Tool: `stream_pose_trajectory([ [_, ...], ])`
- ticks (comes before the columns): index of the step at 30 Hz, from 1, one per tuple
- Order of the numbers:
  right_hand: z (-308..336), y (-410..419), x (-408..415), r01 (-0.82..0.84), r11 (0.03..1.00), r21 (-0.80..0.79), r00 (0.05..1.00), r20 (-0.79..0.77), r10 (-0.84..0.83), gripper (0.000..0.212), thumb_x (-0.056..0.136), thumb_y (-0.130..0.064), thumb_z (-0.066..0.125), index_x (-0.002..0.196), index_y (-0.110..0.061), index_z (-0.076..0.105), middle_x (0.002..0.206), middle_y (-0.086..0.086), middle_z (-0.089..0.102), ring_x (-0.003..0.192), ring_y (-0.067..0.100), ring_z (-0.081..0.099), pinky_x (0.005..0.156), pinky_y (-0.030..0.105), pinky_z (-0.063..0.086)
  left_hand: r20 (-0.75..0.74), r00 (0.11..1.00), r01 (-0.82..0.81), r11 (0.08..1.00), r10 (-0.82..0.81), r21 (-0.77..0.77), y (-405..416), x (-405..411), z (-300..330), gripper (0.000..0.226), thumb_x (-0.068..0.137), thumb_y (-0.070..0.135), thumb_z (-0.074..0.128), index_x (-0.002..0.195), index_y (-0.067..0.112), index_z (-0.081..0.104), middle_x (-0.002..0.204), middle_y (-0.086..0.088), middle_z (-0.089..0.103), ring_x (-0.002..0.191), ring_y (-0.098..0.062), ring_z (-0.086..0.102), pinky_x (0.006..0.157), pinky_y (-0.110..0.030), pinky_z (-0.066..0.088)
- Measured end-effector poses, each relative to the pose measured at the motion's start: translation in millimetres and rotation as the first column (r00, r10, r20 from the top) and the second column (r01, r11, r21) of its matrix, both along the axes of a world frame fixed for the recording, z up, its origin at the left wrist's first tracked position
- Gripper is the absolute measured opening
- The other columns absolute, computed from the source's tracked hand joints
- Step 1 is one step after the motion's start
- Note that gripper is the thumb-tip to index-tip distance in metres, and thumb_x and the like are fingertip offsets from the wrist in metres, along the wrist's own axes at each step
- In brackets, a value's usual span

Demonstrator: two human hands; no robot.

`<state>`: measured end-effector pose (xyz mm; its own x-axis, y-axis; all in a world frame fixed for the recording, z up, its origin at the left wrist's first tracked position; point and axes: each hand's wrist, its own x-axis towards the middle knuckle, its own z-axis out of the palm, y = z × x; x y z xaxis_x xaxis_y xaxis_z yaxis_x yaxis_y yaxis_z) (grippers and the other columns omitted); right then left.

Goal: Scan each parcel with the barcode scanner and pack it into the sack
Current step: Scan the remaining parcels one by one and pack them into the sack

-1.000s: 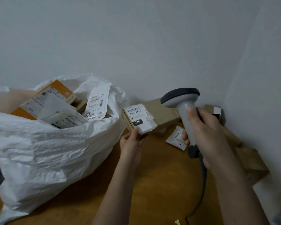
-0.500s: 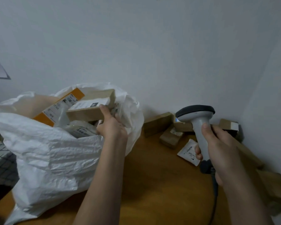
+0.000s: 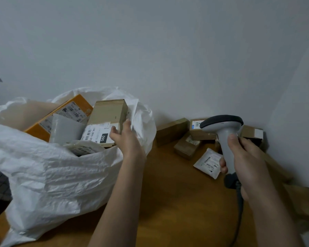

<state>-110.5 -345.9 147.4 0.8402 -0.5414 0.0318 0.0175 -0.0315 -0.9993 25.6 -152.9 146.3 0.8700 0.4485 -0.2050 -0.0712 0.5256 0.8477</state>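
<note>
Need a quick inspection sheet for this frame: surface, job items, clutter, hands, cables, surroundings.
Surface: wooden table, bare in the middle.
Job's things: white sack open on the left, holding an orange box, a grey mailer and a labelled brown box; barcode scanner upright; unpacked brown boxes and a white pouch by the wall.
Clutter: nothing seen.
Hands: left hand touches the brown box at the sack mouth, fingers relaxed; right hand grips the scanner handle.
Cables: scanner cable hangs down from the handle.
Surroundings: plain white walls meeting in a corner.
</note>
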Motion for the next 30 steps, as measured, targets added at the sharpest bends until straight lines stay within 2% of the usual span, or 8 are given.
stream_pose_trajectory([
  [5,-10,-20,6,0.057,0.998,0.035,0.998,-0.028,-0.056,0.027,0.1,-0.045,0.046,0.088,-0.025,0.061,0.048,-0.002,0.057,0.041,0.007,0.052,0.04,0.021,0.041,0.068,0.996,0.028,0.954,-0.051,0.297,-35,0,-12,0.03,0.093,0.011,0.057,0.115,0.03,0.049,0.127,0.006,0.043,0.106,-0.005,0.056,0.065,-0.008,0.047],
  [8,-20,-36,12,0.106,0.994,0.027,0.993,-0.063,-0.104,0.026,0.1,-0.046,0.046,0.088,-0.028,0.061,0.047,-0.003,0.057,0.041,0.006,0.052,0.042,0.026,0.041,-0.006,0.982,0.176,0.895,-0.19,0.409,-61,6,-33,0.025,0.092,0.009,0.056,0.104,0.031,0.053,0.12,0.001,0.051,0.104,-0.012,0.06,0.071,-0.015,0.048],
  [13,-37,-69,23,0.16,0.987,0.026,0.982,-0.11,-0.156,0.029,0.098,-0.049,0.048,0.088,-0.026,0.061,0.048,-0.003,0.057,0.043,0.008,0.052,0.041,0.027,0.04,-0.356,0.838,0.543,0.681,-0.413,0.491,-109,30,-86,0.028,0.095,0.016,0.059,0.121,0.019,0.051,0.12,-0.006,0.056,0.106,-0.02,0.058,0.085,-0.029,0.052],
  [16,-49,-92,39,0.211,0.977,0.033,0.971,-0.125,-0.206,0.028,0.098,-0.047,0.049,0.089,-0.024,0.062,0.049,-0.004,0.057,0.044,0.009,0.053,0.044,0.029,0.04,-0.498,0.725,0.681,0.607,-0.476,0.41,-141,52,-113,0.032,0.096,0.021,0.058,0.126,0.016,0.05,0.122,-0.006,0.055,0.106,-0.02,0.058,0.091,-0.034,0.053],
  [20,-65,-124,69,0.256,0.966,0.027,0.955,-0.159,-0.249,0.027,0.098,-0.047,0.05,0.09,-0.024,0.06,0.049,-0.003,0.058,0.044,0.01,0.054,0.044,0.028,0.04,-0.599,0.603,0.762,0.603,-0.527,0.237,-188,92,-140,0.03,0.095,0.027,0.061,0.12,0.017,0.047,0.109,-0.006,0.055,0.1,-0.022,0.06,0.095,-0.041,0.053],
  [22,-75,-140,86,0.263,0.964,0.033,0.953,-0.167,-0.254,0.024,0.098,-0.047,0.05,0.091,-0.025,0.06,0.05,-0.004,0.058,0.045,0.01,0.054,0.044,0.027,0.041,-0.617,0.581,0.766,0.613,-0.531,0.193,-212,113,-153,0.044,0.094,0.03,0.062,0.13,0.016,0.042,0.102,-0.002,0.052,0.097,-0.021,0.06,0.096,-0.041,0.053],
  [27,-108,-168,123,0.258,0.965,0.055,0.951,-0.192,-0.243,0.023,0.097,-0.044,0.051,0.096,-0.022,0.06,0.051,-0.007,0.056,0.047,0.008,0.053,0.043,0.021,0.044,-0.637,0.617,0.716,0.666,-0.463,0.209,-260,173,-185,0.081,0.089,0.035,0.069,0.151,0.019,0.019,0.147,-0.013,0.038,0.128,-0.034,0.048,0.101,-0.044,0.048],
  [30,-129,-176,135,0.27,0.961,0.064,0.941,-0.229,-0.249,0.022,0.097,-0.043,0.052,0.097,-0.022,0.06,0.051,-0.008,0.057,0.046,0.006,0.054,0.042,0.018,0.043,-0.637,0.507,0.734,0.678,-0.581,-0.033,-283,201,-205,0.072,0.09,0.029,0.069,0.149,0.018,0.029,0.146,-0.015,0.042,0.123,-0.03,0.052,0.084,-0.036,0.055],
])
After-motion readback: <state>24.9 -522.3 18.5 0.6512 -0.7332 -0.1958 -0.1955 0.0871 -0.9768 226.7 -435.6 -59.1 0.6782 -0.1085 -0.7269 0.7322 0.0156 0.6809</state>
